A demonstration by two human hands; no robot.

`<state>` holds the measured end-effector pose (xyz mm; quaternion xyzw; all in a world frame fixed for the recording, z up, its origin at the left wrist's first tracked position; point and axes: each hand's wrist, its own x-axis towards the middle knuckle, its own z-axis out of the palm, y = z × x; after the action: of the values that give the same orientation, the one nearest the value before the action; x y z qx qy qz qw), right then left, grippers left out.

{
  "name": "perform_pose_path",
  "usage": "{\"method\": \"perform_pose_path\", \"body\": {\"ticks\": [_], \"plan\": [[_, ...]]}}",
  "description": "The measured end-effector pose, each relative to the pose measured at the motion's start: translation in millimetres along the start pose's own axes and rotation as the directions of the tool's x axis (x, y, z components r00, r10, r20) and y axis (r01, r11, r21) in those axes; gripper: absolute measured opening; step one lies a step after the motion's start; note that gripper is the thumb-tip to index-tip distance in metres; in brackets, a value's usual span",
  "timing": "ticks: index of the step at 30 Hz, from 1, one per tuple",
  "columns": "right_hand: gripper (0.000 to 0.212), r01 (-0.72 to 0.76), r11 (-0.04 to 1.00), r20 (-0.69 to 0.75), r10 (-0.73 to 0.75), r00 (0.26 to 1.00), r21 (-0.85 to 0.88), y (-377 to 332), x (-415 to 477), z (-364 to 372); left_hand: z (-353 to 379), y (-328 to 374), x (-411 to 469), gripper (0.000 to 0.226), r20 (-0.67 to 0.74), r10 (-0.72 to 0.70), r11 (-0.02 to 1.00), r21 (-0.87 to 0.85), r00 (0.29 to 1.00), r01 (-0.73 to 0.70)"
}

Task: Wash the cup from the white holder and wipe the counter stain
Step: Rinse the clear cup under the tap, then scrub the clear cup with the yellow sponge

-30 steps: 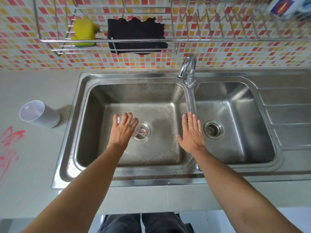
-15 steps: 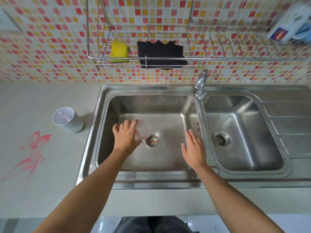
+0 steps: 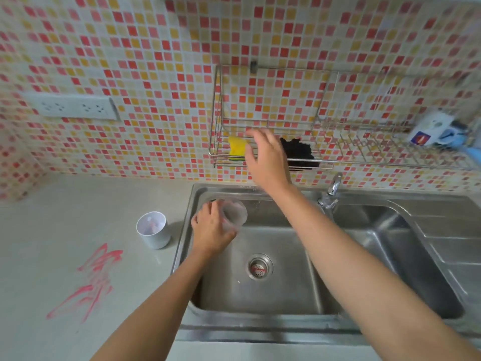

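Left hand (image 3: 212, 230) grips the cup (image 3: 233, 212) over the sink (image 3: 260, 321); right hand (image 3: 268, 155), fingers spread, nears the sponge (image 3: 236, 149); scrubbing and the stain (image 3: 91, 277) remain.

Took the sink (image 3: 322, 327) as landmark, set into the desk (image 3: 52, 230) with two basins side by side. Found the holder (image 3: 153, 230) standing on the desk just left of the sink's left rim. Found the stain (image 3: 91, 280) on the desk farther left of the sink, nearer than the holder. Saw the drain (image 3: 260, 267) in the floor of the left basin. Saw the tap (image 3: 331, 191) on the sink's back rim, between the basins. Noted the rack (image 3: 270, 152) on the wall behind and above the sink, with the sponge (image 3: 236, 149) in its left end and the cloth (image 3: 299, 152) to the sponge's right. Saw the left hand (image 3: 210, 230) over the left basin's back left corner, holding the cup (image 3: 234, 212). Saw the right hand (image 3: 268, 157) up before the rack, between sponge and cloth.
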<state>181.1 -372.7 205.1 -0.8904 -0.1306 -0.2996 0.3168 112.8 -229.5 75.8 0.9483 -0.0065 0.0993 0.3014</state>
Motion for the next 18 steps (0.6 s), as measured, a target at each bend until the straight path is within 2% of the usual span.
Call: {"method": "perform_pose_path", "body": {"ticks": [3,6,8,11,15,17,18], "plan": [[0.044,-0.101,0.988,0.256,0.128,0.958,-0.116,-6,41,24,-10,-11,10,0.078,0.021,0.015,0.999,0.033,1.0,-0.016],[0.049,-0.229,0.958,0.455,0.283,0.845,-0.171,-4,59,48,-16,-22,14,0.079,0.034,0.031,0.998,0.06,0.999,-0.033],[0.042,-0.262,0.94,0.45,0.335,0.828,-0.219,-3,62,58,-19,-27,14,0.078,0.024,0.042,0.996,0.073,0.999,-0.044],[0.016,-0.313,0.903,0.369,0.41,0.834,-0.295,-1,67,69,-23,-37,11,0.078,0.035,0.053,0.994,0.096,0.998,-0.056],[0.02,-0.341,0.851,0.395,0.495,0.774,-0.398,3,77,77,-28,-46,7,0.076,0.047,0.053,0.994,0.09,0.997,-0.057],[0.021,-0.381,0.844,0.348,0.511,0.786,-0.377,3,78,75,-32,-47,8,0.076,0.042,0.058,0.993,0.096,0.997,-0.062],[0.021,-0.419,0.856,0.306,0.503,0.808,-0.303,1,76,71,-35,-48,8,0.076,0.046,0.061,0.993,0.095,0.997,-0.065]]}}
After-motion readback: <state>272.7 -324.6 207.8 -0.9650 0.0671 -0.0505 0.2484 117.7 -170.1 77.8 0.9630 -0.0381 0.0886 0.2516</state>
